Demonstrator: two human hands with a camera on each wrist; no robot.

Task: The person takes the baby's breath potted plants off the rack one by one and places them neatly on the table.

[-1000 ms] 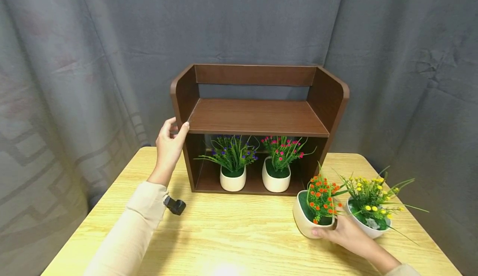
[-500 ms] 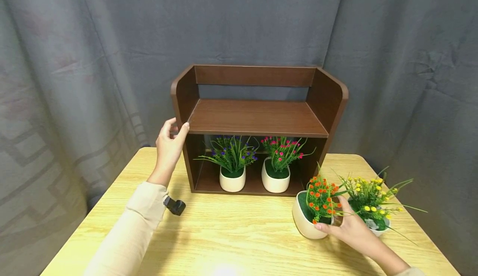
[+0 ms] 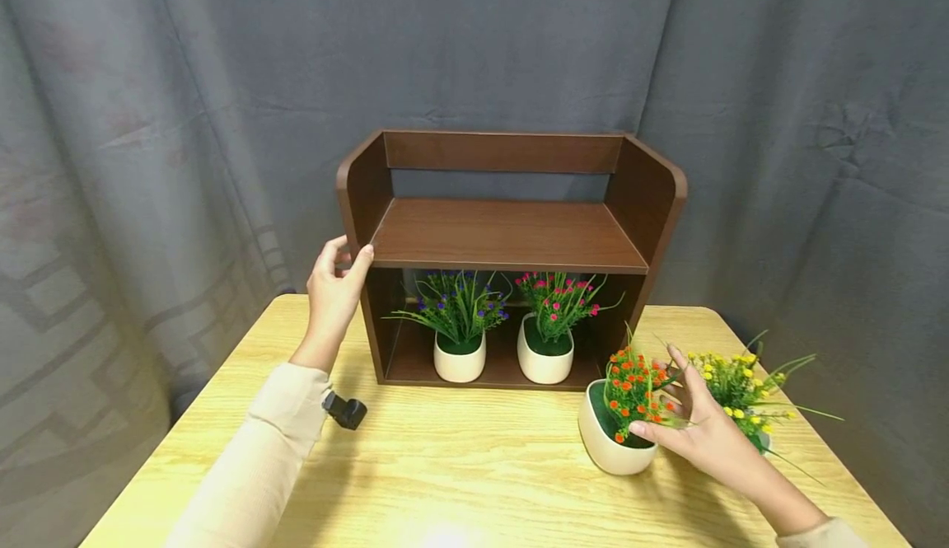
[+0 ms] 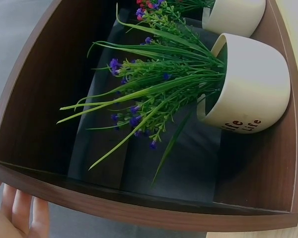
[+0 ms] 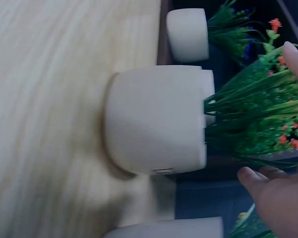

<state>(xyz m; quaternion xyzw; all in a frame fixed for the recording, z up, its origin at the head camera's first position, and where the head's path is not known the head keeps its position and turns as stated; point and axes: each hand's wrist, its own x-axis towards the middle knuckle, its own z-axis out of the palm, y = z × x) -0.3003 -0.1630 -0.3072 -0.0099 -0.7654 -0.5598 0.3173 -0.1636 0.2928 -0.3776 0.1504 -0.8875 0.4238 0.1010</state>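
My left hand [image 3: 334, 297] grips the left side panel of a brown wooden shelf [image 3: 511, 231], thumb at the front edge and fingers outside it. In the left wrist view its fingers [image 4: 21, 210] lie against the panel. By the shelf's right front corner, a white pot [image 3: 617, 449] with orange flowers [image 3: 632, 391] stands upright on the table. Around the flowers, my right hand [image 3: 704, 433] has its thumb and fingers spread, above the pot and not gripping it. The right wrist view shows this pot [image 5: 156, 119] resting on the wood, below the hand.
On the lower shelf stand a pot with purple flowers [image 3: 460, 362] and one with pink flowers [image 3: 545, 362]. A plant with yellow flowers [image 3: 741, 383] is at the right, partly hidden by my right hand. Grey curtains [image 3: 511, 37] hang behind the light wooden table [image 3: 437, 466].
My right hand has let go of the orange-flower pot, rising and spreading its fingers around the flowers. The pot stays in nearly the same spot. My left hand keeps its hold.
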